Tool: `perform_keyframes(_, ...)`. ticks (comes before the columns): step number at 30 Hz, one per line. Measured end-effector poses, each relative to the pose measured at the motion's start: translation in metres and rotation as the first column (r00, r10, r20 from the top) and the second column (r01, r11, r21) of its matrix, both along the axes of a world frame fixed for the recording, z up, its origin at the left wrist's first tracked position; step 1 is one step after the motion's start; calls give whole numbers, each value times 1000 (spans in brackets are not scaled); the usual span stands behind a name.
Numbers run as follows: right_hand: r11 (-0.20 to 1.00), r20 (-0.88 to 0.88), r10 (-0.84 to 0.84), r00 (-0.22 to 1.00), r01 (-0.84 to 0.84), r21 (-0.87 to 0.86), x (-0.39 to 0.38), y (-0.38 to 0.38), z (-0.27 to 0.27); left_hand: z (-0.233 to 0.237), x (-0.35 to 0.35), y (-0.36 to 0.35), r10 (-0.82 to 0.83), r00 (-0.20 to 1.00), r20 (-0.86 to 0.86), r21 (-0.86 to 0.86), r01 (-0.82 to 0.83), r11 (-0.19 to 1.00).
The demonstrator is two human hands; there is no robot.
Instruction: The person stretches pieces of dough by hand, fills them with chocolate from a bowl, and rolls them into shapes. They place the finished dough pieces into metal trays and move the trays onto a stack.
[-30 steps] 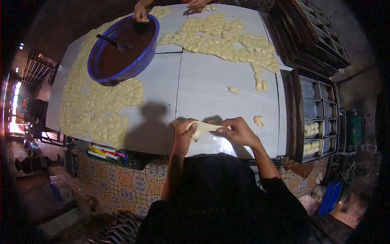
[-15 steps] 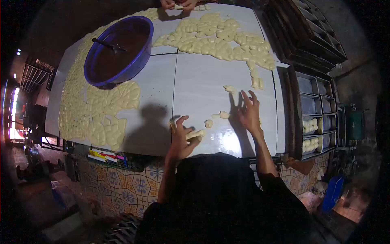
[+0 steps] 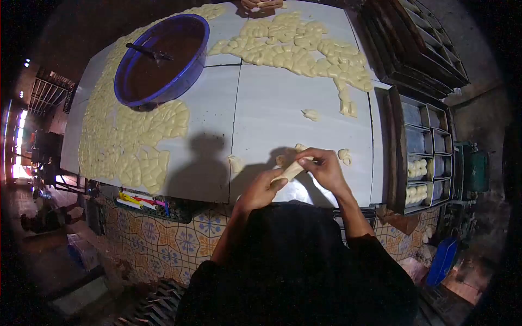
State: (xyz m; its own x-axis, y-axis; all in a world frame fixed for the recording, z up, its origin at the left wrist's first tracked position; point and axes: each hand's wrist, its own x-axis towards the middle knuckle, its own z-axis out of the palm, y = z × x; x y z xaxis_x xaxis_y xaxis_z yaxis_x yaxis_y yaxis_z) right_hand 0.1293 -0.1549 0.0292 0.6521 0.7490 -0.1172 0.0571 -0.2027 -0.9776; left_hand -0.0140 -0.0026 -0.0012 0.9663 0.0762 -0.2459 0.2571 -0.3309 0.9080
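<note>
My left hand (image 3: 258, 191) and my right hand (image 3: 328, 173) meet low over the near side of the table. Between them they grip a pale, elongated piece of dough (image 3: 291, 171), one end in each hand. Beyond my fingers lie a small dough lump (image 3: 280, 161) and another piece of dough (image 3: 300, 147), partly hidden. A loose scrap of dough (image 3: 236, 163) rests left of my hands, and a curled one (image 3: 345, 157) sits to the right. Farther off is one more small dough piece (image 3: 310, 114).
A purple basin (image 3: 187, 87) of brown filling, with a dark-handled tool (image 3: 142, 51) in it, stands at left. Flattened dough pieces (image 3: 144, 127) cover the left side; more dough (image 3: 293, 57) spreads across the far side. Divided metal tins (image 3: 401, 146) stand right. Another person's hands (image 3: 262, 4) work opposite.
My hands have come together from apart, with the dough piece now held between both. A curled dough scrap now lies at right, beneath where my right hand was. The other person's hands have shifted right.
</note>
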Motion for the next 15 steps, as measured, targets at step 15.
perform_keyframes(15, 993, 250, -97, 963, 112, -48, 60, 52, -37, -6, -25, 43, 665, 745, 55, -783, -381, 492)
